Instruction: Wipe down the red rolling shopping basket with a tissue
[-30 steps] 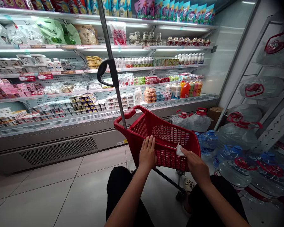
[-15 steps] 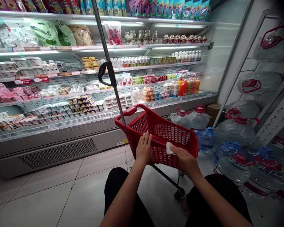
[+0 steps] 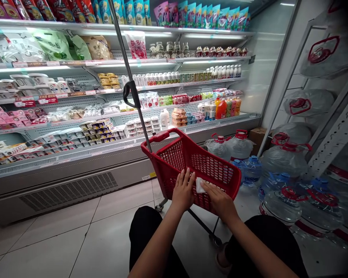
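A red plastic shopping basket cart [image 3: 169, 154] on wheels stands in front of me, its near side facing my knees. My left hand [image 3: 184, 191] lies against that near side with fingers stretched and spread, holding nothing. My right hand [image 3: 220, 199] presses a folded white cloth or tissue [image 3: 200, 185] to the same side, a little right of my left hand. The fingers partly cover the white piece. From the cart's left end rises a long metal pole with a black handle [image 3: 132, 94].
A refrigerated display case [image 3: 75, 170] with yogurt, bottles and pouches runs behind the cart. To the right stand large water bottles [image 3: 281, 204] and a white metal rack [image 3: 333, 131]. A cardboard box [image 3: 256, 139] sits in the corner. Pale floor tiles [image 3: 104, 239] lie below.
My right hand has moved left along the cart's side with the white piece, closer to my left hand. The left hand has shifted slightly right and down, its fingers spreading more.
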The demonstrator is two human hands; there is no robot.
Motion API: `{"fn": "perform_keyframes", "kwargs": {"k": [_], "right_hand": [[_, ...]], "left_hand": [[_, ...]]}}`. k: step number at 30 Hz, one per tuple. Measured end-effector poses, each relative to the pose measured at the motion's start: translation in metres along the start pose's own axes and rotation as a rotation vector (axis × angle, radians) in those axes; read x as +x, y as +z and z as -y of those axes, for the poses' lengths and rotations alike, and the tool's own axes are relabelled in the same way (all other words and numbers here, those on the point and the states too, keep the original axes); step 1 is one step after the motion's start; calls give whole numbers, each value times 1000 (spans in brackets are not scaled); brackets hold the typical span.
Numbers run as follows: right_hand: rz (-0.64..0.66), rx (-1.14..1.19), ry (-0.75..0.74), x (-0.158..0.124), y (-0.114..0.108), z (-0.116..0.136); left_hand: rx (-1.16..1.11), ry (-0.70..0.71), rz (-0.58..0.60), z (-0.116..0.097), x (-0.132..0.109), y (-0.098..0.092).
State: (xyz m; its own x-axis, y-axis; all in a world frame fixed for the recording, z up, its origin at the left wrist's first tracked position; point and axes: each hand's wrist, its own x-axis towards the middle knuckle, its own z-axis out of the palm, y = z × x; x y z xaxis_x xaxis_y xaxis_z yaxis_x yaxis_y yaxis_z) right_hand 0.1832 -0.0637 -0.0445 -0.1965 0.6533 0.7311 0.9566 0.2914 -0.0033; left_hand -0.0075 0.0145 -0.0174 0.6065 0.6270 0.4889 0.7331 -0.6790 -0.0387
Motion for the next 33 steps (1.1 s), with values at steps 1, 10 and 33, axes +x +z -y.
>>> {"fn": "perform_keyframes", "kwargs": {"k": [1,10,33], "right_hand": [[8,2,23,-8,-5,-4],[-21,-56,15,-25,-8,1],[-47,-37,-9,-46,-8,-10]], "left_hand": [[-3,6,13,5,0,-2],[34,-77,66,20,17,5],[112,-94,54,-1,-5,17]]}}
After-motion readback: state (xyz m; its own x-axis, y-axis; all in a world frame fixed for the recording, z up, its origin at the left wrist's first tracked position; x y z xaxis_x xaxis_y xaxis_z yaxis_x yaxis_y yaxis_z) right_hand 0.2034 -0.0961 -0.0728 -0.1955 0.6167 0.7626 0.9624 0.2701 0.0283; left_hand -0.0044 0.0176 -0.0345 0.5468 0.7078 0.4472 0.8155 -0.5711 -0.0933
